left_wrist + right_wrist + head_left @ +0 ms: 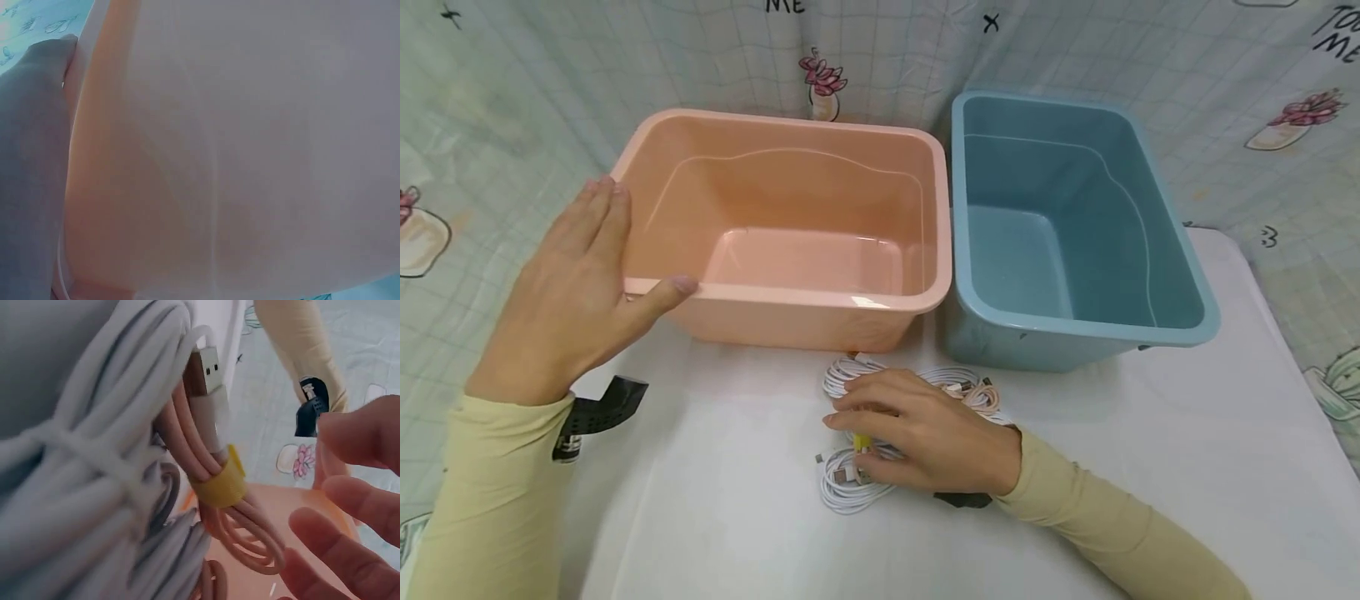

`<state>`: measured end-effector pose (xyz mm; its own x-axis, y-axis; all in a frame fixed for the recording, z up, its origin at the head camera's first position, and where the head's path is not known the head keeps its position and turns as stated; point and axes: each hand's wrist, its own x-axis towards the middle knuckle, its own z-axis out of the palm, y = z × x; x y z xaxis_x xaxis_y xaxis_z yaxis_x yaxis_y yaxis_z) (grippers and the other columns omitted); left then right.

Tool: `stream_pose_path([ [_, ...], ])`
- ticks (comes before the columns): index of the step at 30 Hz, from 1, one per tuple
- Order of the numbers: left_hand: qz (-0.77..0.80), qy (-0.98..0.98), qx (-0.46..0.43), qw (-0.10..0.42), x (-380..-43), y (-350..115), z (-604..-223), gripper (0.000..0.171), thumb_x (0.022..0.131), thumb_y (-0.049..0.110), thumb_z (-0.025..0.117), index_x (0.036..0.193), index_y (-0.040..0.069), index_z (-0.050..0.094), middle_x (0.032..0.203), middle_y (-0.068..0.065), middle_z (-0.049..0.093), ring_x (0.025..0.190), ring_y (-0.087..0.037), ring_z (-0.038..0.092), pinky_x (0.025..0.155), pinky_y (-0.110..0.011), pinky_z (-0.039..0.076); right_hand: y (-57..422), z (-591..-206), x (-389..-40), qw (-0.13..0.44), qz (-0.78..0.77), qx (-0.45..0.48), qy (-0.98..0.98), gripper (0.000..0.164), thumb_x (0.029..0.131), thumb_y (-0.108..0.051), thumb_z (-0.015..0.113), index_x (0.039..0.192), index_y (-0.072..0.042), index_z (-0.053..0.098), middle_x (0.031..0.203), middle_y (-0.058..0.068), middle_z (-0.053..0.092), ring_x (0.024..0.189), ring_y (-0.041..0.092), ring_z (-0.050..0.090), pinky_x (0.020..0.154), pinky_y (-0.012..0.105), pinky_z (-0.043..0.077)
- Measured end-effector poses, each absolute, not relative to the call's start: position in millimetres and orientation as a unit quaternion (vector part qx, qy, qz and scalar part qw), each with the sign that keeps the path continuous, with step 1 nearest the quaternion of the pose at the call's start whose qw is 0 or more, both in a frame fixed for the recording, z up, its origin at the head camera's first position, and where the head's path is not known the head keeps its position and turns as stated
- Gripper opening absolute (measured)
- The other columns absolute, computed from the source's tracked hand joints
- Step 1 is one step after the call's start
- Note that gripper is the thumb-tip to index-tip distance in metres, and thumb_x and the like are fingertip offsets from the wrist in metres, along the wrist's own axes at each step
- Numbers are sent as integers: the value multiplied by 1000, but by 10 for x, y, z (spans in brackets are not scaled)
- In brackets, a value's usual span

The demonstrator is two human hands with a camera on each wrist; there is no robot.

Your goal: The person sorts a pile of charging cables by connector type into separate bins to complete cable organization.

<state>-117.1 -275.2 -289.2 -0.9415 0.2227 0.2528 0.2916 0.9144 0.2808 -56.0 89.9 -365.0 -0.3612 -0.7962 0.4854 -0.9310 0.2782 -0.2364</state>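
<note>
In the head view my left hand [572,283] rests at the left end of a peach plastic bin [790,293], fingers straight along its side rim and thumb over the front rim. My right hand [925,433] is over a pile of coiled white charging cables [850,497], partly hiding it. Its fingers are loosely bent and spread. The right wrist view shows the fingertips beside a pink cable [240,544] bundled with a yellow strap [219,486]. A USB plug [211,370] sticks up above that strap, and white coils [106,419] fill the left side.
A blue-grey bin [1090,331] stands to the right of the peach one. Both are on a white-covered table [737,533], against a patterned curtain [887,58]. Black straps [606,408] show at the wrists.
</note>
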Motion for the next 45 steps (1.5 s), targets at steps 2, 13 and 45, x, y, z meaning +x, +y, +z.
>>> stream_pose_path([
  [2, -163, -971, -132, 117, -1165, -2760, -2913, 106, 96, 69, 53, 163, -5, 17, 169, -30, 20, 162, -43, 16, 134, -53, 13, 899, -3666, -561, 132, 243, 548, -789, 41, 86, -23, 83, 125, -15, 72, 125, 2, 72, 123, 20, 65, 110, 33, 52],
  [13, -181, -964, -135, 139, -1179, -2760, -2960, 107, 94, 73, 54, 162, -3, 23, 168, -29, 25, 161, -42, 20, 133, -56, 17, 935, -3703, -563, 78, 207, 532, -817, 34, 90, -24, 81, 123, -18, 74, 135, 2, 68, 129, 19, 62, 115, 35, 49],
  [45, -163, -966, -135, 147, -1187, -2744, -2953, 105, 95, 74, 50, 162, -3, 26, 167, -31, 27, 159, -44, 24, 131, -58, 20, 1007, -3571, -461, 83, 107, 549, -825, 14, 89, -12, 78, 99, -22, 74, 107, -7, 67, 103, 13, 61, 92, 23, 56],
])
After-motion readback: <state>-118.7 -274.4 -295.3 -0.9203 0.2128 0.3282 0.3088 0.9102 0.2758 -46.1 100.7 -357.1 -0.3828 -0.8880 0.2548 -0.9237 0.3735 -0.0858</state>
